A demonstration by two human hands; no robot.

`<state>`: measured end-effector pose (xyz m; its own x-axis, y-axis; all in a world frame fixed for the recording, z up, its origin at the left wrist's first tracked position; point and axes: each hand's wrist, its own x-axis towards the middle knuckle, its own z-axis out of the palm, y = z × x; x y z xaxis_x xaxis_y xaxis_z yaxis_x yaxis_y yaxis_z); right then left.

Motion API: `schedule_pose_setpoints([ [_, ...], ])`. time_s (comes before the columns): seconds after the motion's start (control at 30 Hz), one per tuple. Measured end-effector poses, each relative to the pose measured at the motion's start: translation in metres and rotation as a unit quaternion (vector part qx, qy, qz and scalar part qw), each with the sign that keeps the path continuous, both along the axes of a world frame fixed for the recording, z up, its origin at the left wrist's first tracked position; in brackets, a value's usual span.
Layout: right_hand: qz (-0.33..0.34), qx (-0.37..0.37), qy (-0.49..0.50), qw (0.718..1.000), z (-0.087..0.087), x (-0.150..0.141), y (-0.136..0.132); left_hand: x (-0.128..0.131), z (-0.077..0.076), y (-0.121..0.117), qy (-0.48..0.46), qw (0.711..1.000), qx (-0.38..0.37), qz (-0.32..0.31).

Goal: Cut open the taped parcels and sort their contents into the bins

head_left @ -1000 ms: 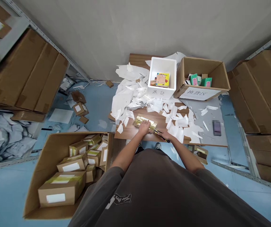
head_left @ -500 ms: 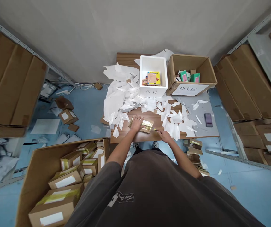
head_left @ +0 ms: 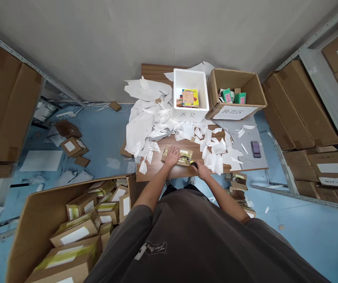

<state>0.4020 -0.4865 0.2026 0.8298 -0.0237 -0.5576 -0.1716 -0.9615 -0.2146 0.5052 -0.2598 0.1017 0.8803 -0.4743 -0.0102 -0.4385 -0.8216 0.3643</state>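
Observation:
A small cardboard box point(head_left: 182, 161) wrapped in shiny yellowish tape lies flat near the front edge of the wooden table point(head_left: 154, 171). My left hand point(head_left: 172, 155) rests on its left part with the fingers stretched out and spread. In my right hand point(head_left: 201, 170) is a box cutter point(head_left: 193, 163) with a black and yellow handle, the fingers wrapped round it. The cutter's tip is at the right part of the box top; whether the blade is in the tape is too small to tell.
Torn white paper point(head_left: 141, 127) covers much of the table. Behind stand a white foam box point(head_left: 191, 114) and an open carton point(head_left: 236, 113) with small packages. A large carton point(head_left: 24, 220) of taped parcels is at my lower left. Shelves with cartons point(head_left: 301, 106) flank both sides.
My right hand has moved left with the box cutter, bringing it over the right part of the box. My left hand stays on the box. The view has shifted slightly.

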Motion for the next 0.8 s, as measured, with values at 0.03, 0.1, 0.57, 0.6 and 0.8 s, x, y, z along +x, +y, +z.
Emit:
schedule_pose_setpoints([
  [0.03,0.001,-0.009,0.001,1.000,0.002,0.003,0.001,0.001,-0.001,0.000,-0.002,1.000,-0.006,0.003],
  [0.1,0.006,-0.033,0.002,0.999,0.007,0.009,0.002,0.001,-0.002,0.000,-0.006,1.000,-0.015,0.003],
  [0.57,-0.036,-0.074,0.003,0.997,0.002,0.008,0.015,-0.007,0.016,-0.004,0.035,0.999,-0.008,0.016],
  [0.6,-0.033,-0.073,0.002,0.997,0.003,0.010,0.014,-0.006,0.018,-0.004,0.042,0.999,-0.007,0.020],
  [0.8,-0.033,-0.095,-0.003,0.995,0.001,0.001,-0.001,-0.012,0.022,-0.008,0.048,0.998,0.004,0.031],
])
